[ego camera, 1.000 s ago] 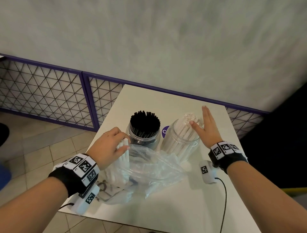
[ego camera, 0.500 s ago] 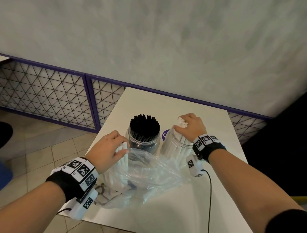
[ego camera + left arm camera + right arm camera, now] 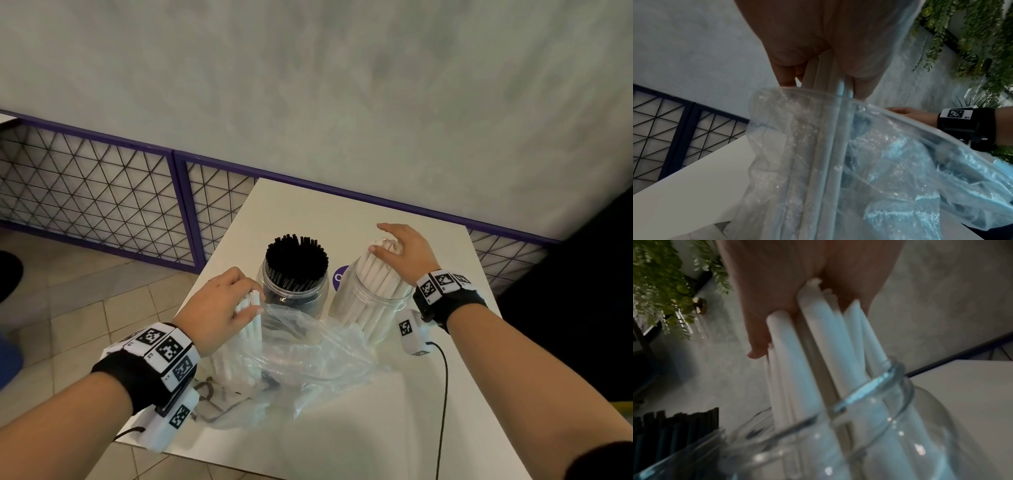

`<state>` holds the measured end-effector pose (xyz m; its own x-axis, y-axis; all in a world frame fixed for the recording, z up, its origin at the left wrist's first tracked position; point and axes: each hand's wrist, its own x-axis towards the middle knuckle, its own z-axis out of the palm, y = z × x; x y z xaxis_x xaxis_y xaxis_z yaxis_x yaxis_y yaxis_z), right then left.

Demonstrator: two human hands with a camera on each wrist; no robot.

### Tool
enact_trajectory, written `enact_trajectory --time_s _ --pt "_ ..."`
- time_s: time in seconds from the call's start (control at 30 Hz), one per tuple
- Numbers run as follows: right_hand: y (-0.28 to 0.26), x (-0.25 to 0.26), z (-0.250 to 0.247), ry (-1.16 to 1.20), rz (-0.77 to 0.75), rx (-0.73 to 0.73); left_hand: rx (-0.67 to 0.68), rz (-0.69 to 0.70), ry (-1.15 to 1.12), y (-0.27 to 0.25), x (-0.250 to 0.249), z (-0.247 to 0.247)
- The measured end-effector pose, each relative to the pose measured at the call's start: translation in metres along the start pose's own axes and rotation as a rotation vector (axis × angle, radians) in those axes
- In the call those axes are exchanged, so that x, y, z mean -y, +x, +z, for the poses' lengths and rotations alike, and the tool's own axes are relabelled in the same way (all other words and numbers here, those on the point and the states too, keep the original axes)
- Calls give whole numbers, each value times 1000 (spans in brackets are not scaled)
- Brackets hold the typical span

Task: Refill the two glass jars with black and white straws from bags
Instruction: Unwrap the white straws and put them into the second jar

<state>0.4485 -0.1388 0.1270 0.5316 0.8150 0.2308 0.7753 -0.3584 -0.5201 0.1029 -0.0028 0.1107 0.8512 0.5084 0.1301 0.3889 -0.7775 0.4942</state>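
Gripping a bundle of white straws (image 3: 251,320), the left hand (image 3: 219,308) has its fingers curled round the upper ends of the bundle. The lower part of the bundle stands inside a clear plastic bag (image 3: 308,363), which lies crumpled on the near part of the white table (image 3: 342,438). The left wrist view shows the straws passing down from the closed hand through the open mouth of the bag.

The right hand (image 3: 406,255) rests palm-down on the tops of the white straws in the right glass jar (image 3: 370,308). Its fingers are spread and nearly straight, wide rather than closed, and they grasp nothing. In the right wrist view the straw ends touch the palm and fan out above the jar rim; that frame is somewhat blurred.

The left glass jar (image 3: 294,291) stands just beside the right jar, on its left, and is packed with upright black straws (image 3: 296,258). Both jars stand upright on the table, beyond the bag. A purple round mark (image 3: 340,275) on the table shows between the two jars.

Behind the table runs a purple-framed mesh fence (image 3: 102,192) below a grey wall (image 3: 308,85).
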Motion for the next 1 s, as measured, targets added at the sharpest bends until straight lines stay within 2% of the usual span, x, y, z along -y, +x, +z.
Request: enact_trajectory --time_s 0.1,0.23,0.4,0.53,0.7,0.8,0.9,0.97,1.0 --pt "-2 -5 -5 -26 -13 2 -3 -1 -2 0 0 0" --pt "-15 -4 -14 -73 -92 -65 -1 6 -3 0 0 -1" --pt "-31 -20 -10 -218 -109 35 -3 0 1 2 2 0" --pt "-38 -28 -8 -101 22 -38 -3 8 11 2 4 0" --pt "-46 -24 -8 81 201 -30 -5 29 -5 2 8 3" --pt "-50 -2 -21 115 209 -102 -16 28 -6 2 8 3" --pt "-62 40 -27 158 94 -162 -20 18 -43 1 7 2" --pt "-78 77 -17 235 8 -123 -41 2 -152 0 5 2" --pt "-88 97 -7 304 -9 -52 -54 -6 -210 -1 3 1"
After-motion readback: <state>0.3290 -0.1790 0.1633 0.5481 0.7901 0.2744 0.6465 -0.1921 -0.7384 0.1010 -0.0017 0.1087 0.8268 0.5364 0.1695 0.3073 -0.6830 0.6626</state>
